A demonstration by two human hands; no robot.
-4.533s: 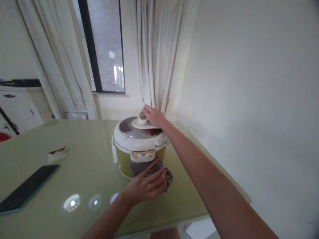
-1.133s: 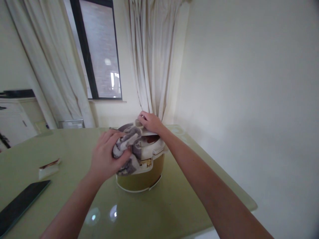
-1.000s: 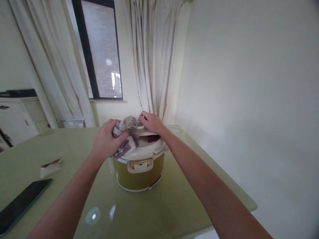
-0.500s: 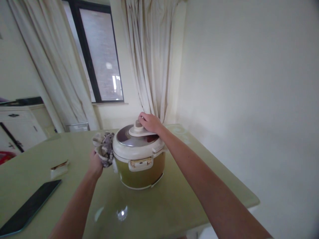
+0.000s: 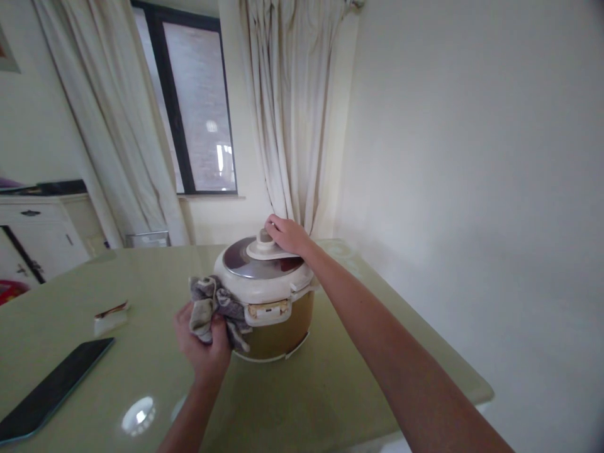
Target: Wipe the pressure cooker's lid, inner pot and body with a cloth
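Note:
A round electric pressure cooker (image 5: pixel 278 340) with a white rim and shiny lid stands upright on the table. My left hand (image 5: pixel 205 343) is closed around a crumpled grey and white cloth (image 5: pixel 207 308), which lies against the cooker's left front side, beside the front panel. On top, my right hand (image 5: pixel 287 234) is wrapped over the white lid handle (image 5: pixel 267 250); its fingertips curl around the far side of the knob and are partly hidden. The lid sits on the cooker.
On the left of the green glossy table (image 5: pixel 302 402) lie a dark flat tablet-like slab (image 5: pixel 56 384) and a small white packet (image 5: pixel 111 319). A white cabinet (image 5: pixel 51 233) stands behind at the left. Curtains (image 5: pixel 292 113) and a wall (image 5: pixel 448 157) bound the far and right sides.
My left hand has moved the cloth from the cooker's left side toward me and rightward, onto its left front. My right hand remains on the lid handle.

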